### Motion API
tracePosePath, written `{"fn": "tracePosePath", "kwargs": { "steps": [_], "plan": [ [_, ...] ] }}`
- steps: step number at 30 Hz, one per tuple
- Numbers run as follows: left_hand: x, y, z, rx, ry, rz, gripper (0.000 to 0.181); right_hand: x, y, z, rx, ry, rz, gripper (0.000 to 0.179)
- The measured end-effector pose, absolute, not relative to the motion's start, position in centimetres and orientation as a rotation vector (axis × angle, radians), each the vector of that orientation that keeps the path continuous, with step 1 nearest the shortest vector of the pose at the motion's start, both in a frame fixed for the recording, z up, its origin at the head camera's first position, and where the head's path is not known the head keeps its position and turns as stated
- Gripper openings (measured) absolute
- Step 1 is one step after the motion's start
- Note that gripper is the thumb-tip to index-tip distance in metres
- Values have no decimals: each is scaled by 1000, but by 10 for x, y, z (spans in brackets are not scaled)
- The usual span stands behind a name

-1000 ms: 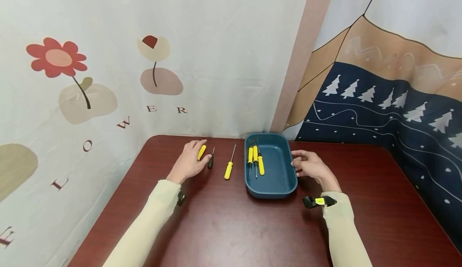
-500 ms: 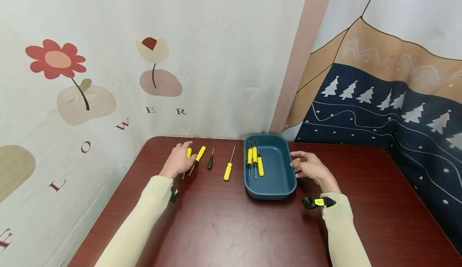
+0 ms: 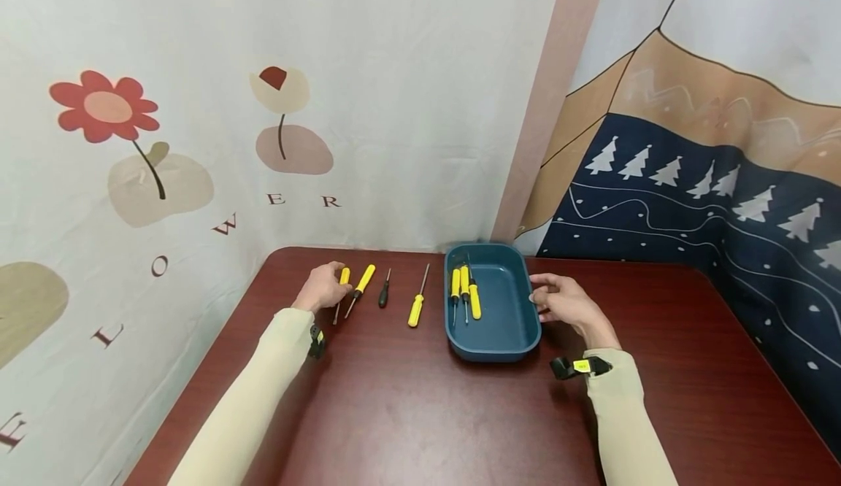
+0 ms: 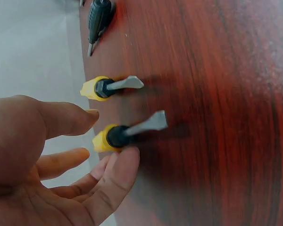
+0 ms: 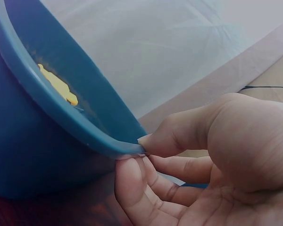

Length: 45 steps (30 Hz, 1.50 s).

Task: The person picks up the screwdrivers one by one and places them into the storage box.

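My left hand (image 3: 323, 287) is at the leftmost yellow-and-black screwdriver (image 4: 118, 137) on the table. In the left wrist view its fingertips are right at the handle, and the thumb stands apart on the other side. A second yellow-and-black screwdriver (image 3: 361, 287) lies just to the right, its flat tip toward me. My right hand (image 3: 570, 303) pinches the right rim of a blue plastic tray (image 3: 506, 325), thumb on top and fingers under the lip. Inside the tray, on its left side, lie three yellow-handled screwdrivers (image 3: 465, 289).
Between the left hand and the tray lie a small dark screwdriver (image 3: 384, 293) and a yellow-handled screwdriver (image 3: 417, 309) with its shaft pointing away. The dark red table (image 3: 420, 406) ends at a printed curtain (image 3: 407, 143) along the back.
My left hand has moved left, from over the yellow screwdrivers near the dark one to the leftmost screwdriver, and lowered its fingers around the handle. The right hand stays on the tray rim.
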<state>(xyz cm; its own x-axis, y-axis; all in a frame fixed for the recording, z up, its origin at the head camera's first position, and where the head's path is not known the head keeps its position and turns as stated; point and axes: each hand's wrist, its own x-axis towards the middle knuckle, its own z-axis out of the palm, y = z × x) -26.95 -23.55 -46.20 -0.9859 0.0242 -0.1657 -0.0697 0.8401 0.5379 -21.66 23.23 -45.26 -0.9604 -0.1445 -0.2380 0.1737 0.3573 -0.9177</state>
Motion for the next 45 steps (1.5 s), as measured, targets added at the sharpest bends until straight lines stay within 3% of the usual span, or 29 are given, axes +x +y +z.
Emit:
{"fn": "tracePosePath", "kwargs": {
  "steps": [33, 45],
  "plan": [
    [-283, -241, -460, -152, 2737, 955, 58, -219, 234, -453, 41, 2346, -1634, 52],
    [-270, -238, -453, -77, 2851, 1031, 58, -219, 234, -453, 34, 2322, -1646, 52]
  ]
}}
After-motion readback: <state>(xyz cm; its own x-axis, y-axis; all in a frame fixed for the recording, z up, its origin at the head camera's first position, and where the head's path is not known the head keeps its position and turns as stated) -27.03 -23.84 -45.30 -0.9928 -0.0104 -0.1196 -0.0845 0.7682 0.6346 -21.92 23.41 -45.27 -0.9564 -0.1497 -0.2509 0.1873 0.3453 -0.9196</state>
